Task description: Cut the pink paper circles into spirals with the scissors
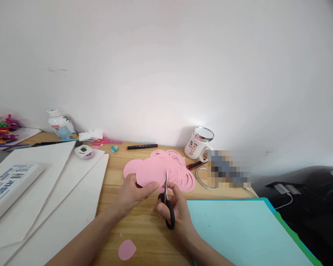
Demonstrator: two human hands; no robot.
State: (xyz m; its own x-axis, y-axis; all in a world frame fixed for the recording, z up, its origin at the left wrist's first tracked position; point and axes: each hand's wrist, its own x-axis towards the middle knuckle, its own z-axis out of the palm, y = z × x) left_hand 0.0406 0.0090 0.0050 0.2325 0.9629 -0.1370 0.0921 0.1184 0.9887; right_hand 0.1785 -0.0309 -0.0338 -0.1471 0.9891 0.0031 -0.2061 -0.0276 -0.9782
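Observation:
My left hand (131, 194) pinches the near edge of a pink paper sheet (151, 171) and holds it just above the wooden desk (144, 225). My right hand (177, 210) grips black-handled scissors (167, 201), fingers through the loops. The blades point away from me and reach into the pink paper near its middle. Behind it lie more pink pieces with spiral cuts (180, 168). A small pink oval scrap (127, 249) rests on the desk near my left forearm.
White sheets (58, 192) and a white box (8, 186) lie left. Teal and green paper (238, 229) lies right. Along the wall: a bottle (61, 125), black marker (142, 146), white mug (198, 144), pink scissors (107, 141), tape roll (204, 177), colourful pipe cleaners (0, 131).

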